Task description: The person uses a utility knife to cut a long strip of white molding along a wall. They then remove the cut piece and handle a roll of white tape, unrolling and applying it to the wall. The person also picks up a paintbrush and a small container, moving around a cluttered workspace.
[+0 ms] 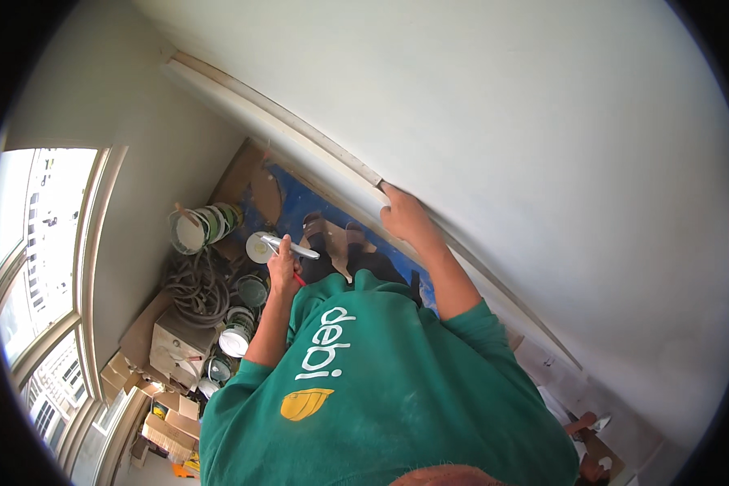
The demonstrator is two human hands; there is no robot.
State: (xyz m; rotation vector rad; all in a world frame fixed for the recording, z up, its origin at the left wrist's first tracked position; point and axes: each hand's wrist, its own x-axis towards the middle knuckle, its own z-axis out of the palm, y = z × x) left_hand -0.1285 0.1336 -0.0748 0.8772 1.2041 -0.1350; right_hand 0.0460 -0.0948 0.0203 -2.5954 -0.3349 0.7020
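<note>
A slim silver-grey hand tool (290,246) with a narrow forked-looking end is in my left hand (283,266), held out before my body. A thin red stick (300,279) shows beneath the same hand; its kind I cannot make out. My right hand (406,216) is at the long pale ledge (300,142) that runs along the white wall. Its index finger reaches over the top, at the end of a beige strip (275,109) lying against the wall, and the thumb is bent in front of the ledge.
White wall (575,121) rises along the right. Several paint buckets (209,227), a coiled grey hose (198,293) and cardboard boxes (170,433) crowd the floor at left, under the window (53,235). Blue sheeting (296,197) lies around my feet. Another person's hand (593,468) shows at lower right.
</note>
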